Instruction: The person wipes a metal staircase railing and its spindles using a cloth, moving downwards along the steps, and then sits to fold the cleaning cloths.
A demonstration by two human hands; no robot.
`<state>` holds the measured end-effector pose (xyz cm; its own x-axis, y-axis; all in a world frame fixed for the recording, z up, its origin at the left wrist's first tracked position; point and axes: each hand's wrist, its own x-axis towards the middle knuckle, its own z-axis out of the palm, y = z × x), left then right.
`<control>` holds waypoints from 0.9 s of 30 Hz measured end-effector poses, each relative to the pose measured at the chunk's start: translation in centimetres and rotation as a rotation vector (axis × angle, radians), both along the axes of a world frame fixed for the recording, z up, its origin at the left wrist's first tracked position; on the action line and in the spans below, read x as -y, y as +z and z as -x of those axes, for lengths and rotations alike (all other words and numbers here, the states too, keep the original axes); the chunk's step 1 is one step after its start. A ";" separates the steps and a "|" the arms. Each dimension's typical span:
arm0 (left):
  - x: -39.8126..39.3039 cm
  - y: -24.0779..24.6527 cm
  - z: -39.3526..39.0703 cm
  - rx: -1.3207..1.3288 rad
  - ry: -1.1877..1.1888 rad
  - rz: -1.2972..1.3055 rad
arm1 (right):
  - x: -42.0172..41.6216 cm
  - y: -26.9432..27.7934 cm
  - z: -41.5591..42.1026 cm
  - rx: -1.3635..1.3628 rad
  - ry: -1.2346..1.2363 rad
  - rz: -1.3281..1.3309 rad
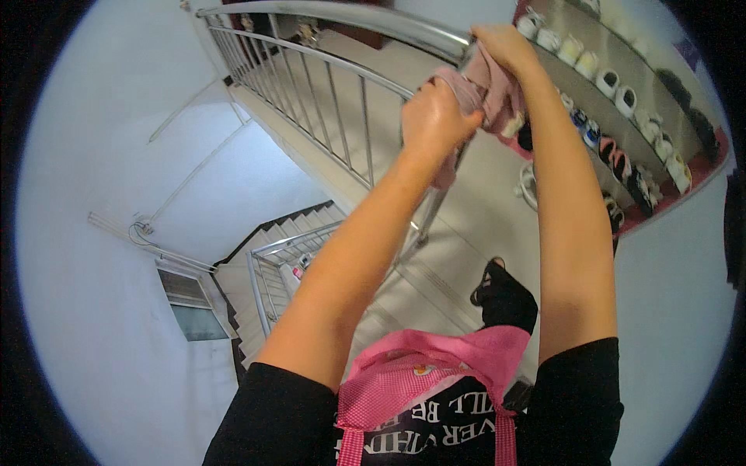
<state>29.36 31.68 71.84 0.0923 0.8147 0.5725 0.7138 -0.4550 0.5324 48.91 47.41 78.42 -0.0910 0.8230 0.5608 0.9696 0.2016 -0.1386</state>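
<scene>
A pink cloth (495, 96) is wrapped about the end post of a stainless steel stair railing (373, 20), just under the curved handrail. My left hand (440, 119) grips the cloth on the post's left side, its fingers closed round it. Higher up, at the corner where handrail and post meet, my right hand (507, 46) is closed on the cloth's upper part. Part of the cloth hangs below my left hand along the post. The post's foot stands on the tiled floor.
A shoe rack (635, 122) with several rows of shoes stands at the right. Stairs (297, 227) with a lower metal railing (256, 279) descend at the left, beside a window (195, 303). A white round object (527, 186) lies near the rack. My foot (495, 285) is on the floor.
</scene>
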 end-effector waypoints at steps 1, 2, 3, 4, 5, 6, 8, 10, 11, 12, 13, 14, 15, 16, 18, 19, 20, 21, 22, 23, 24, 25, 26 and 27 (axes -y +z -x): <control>0.0 -0.2 0.0 -0.014 0.012 -0.016 | -0.3 -0.8 -0.7 0.014 -0.026 0.003; -0.1 -0.4 -0.3 -0.027 0.020 -0.035 | -0.3 -1.7 -1.6 0.027 -0.058 0.007; -0.4 -0.9 1.3 -0.045 0.067 -0.035 | 2.2 -0.3 3.0 0.053 -0.052 0.086; -0.3 -1.0 2.1 -0.053 0.087 -0.044 | 4.3 1.0 5.6 0.089 -0.073 0.155; -0.3 -1.0 2.0 -0.056 0.082 -0.054 | 4.8 0.8 5.5 0.095 -0.075 0.092; -0.2 -0.8 1.8 -0.060 0.079 -0.064 | 5.0 0.6 5.2 0.102 -0.076 0.028; 0.0 -0.5 0.8 -0.066 0.056 -0.053 | 7.3 1.4 5.0 -0.011 -0.132 -0.028; -0.2 -0.5 0.4 -0.090 0.068 -0.034 | 7.8 1.6 4.9 0.207 -0.137 -0.030; -0.2 -0.5 0.2 -0.089 0.059 -0.030 | 8.1 1.7 4.7 0.317 -0.142 -0.029; -0.2 -0.5 0.3 -0.089 0.056 -0.031 | 8.8 2.2 5.2 0.291 -0.160 0.015; -0.2 -0.4 0.4 -0.089 0.050 -0.032 | 9.6 2.7 5.9 0.265 -0.181 0.059; 0.0 0.1 0.5 -0.090 0.051 0.027 | 10.3 3.2 6.5 0.240 -0.205 0.098; -0.2 -0.2 1.7 -0.090 0.060 0.055 | 9.9 2.8 7.9 0.206 -0.163 0.103; -0.5 -0.7 3.0 -0.089 0.071 0.083 | 9.4 2.2 9.2 0.174 -0.121 0.110; -0.2 0.5 1.3 -0.053 -0.056 0.199 | 10.2 3.3 6.8 0.228 -0.165 0.108; -0.4 0.7 0.9 -0.036 -0.074 0.200 | 10.1 3.4 6.0 0.275 -0.146 0.105; -0.5 0.7 0.8 -0.024 -0.086 0.205 | 10.0 3.4 5.4 0.317 -0.122 0.105; -0.8 0.4 1.4 -0.028 -0.068 0.211 | 9.4 2.7 5.7 0.211 -0.080 0.120; -1.1 -0.1 2.2 -0.033 -0.070 0.228 | 8.9 2.1 6.2 0.106 -0.038 0.135; -1.6 -0.2 2.7 -0.027 -0.103 0.244 | 8.6 2.1 6.1 0.014 -0.025 0.148; -1.7 0.0 2.8 -0.023 -0.127 0.257 | 8.3 2.4 6.2 -0.081 -0.005 0.155; -1.3 0.4 2.0 -0.003 -0.137 0.244 | 8.5 2.6 6.0 -0.153 -0.109 0.147; -0.3 1.0 1.8 0.014 -0.127 0.230 | 8.6 2.6 6.3 -0.176 -0.128 0.126; 0.3 1.4 1.1 0.036 -0.136 0.212 | 9.0 2.8 5.8 -0.194 -0.167 0.101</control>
